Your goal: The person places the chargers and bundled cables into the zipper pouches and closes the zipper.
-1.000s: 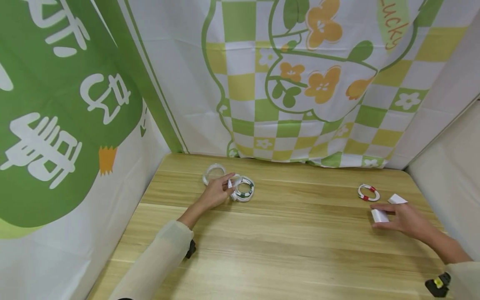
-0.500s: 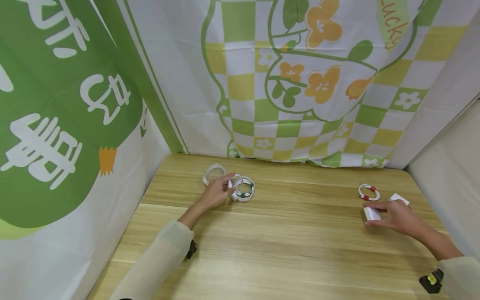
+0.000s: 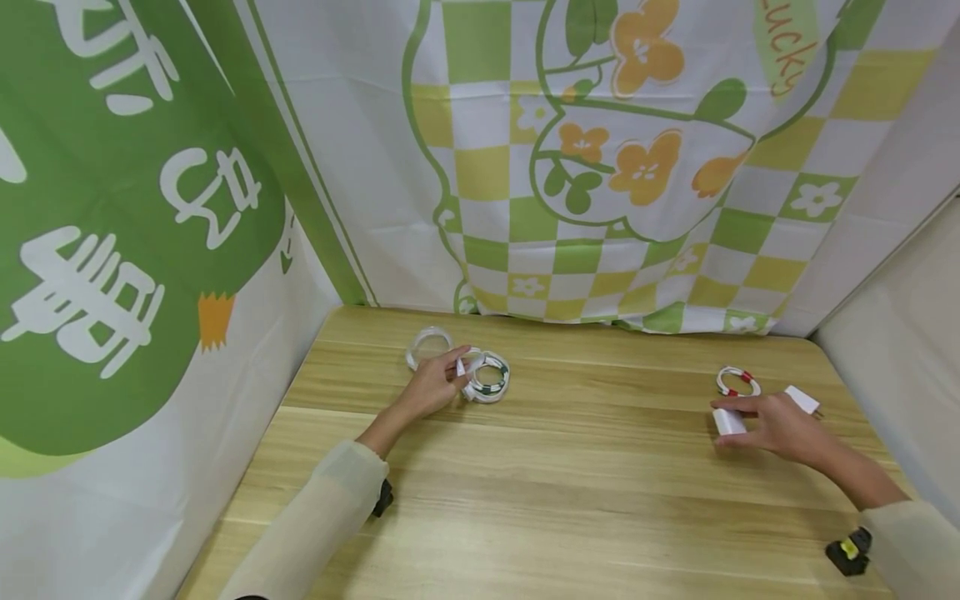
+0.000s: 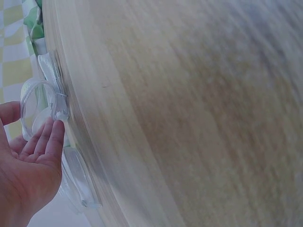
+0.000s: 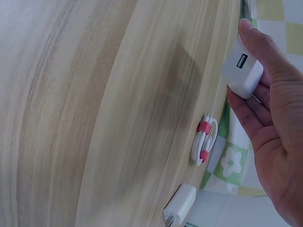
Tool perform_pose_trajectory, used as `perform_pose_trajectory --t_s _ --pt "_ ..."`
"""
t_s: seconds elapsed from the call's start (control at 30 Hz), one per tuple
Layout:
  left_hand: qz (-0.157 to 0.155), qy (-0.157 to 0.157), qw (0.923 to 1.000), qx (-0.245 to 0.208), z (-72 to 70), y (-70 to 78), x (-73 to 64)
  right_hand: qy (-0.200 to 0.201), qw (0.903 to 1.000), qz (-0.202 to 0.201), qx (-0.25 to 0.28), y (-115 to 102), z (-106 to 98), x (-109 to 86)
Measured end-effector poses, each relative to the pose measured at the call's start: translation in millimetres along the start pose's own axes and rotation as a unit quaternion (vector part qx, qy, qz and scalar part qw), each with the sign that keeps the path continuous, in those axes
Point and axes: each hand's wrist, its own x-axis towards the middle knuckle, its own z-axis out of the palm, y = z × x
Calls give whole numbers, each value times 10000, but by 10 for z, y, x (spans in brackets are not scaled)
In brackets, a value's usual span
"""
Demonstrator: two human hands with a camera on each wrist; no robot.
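Observation:
My left hand (image 3: 431, 388) reaches to the back left of the table and pinches a clear ring-shaped coil (image 4: 53, 100) between thumb and fingers. Right beside it lies a white cable coil with green ties (image 3: 491, 388). Another clear round coil (image 3: 411, 357) rests behind the hand, to its left. On the right, my right hand (image 3: 787, 429) holds a white USB charger (image 5: 240, 71) by its sides, its port facing the wrist camera. Beyond that hand lie a white cable coil with red ties (image 3: 738, 382) and a second white charger (image 3: 802, 398) with its prongs showing.
Everything lies on a wooden table (image 3: 525, 500). A checked, flowered cloth (image 3: 585, 250) hangs along its back edge. A green and white cloth (image 3: 112, 292) hangs on the left, and a pale wall (image 3: 907, 333) stands on the right.
The right hand has moved left with the charger, exposing more of the second charger and overlapping the near edge of the red-tied coil. The left hand has stayed still.

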Motion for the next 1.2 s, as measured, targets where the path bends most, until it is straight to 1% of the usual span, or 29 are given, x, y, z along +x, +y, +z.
perform_pose_trajectory --t_s 0.2,0.37,0.47,0.6,0.83,1.03,1.2 --pt "19 -4 10000 43 3 4 7 -288 9988 330 208 -59 22 63" --pt "49 -6 10000 37 -4 16 -2 -376 9981 376 314 -105 18 125" --pt "29 -14 10000 19 -10 20 -7 -390 9981 339 324 -126 18 167" --pt "-14 -33 10000 -63 -16 18 -7 -263 9991 234 219 -144 29 233" --pt "-56 -74 9998 -178 -5 3 1 -347 9975 265 554 -183 68 333" --pt "-120 -86 9996 -238 10 -13 3 -209 9978 -14 634 -220 104 417" --pt "-69 -76 9997 -238 14 -20 5 -201 9971 -10 728 -278 122 473"
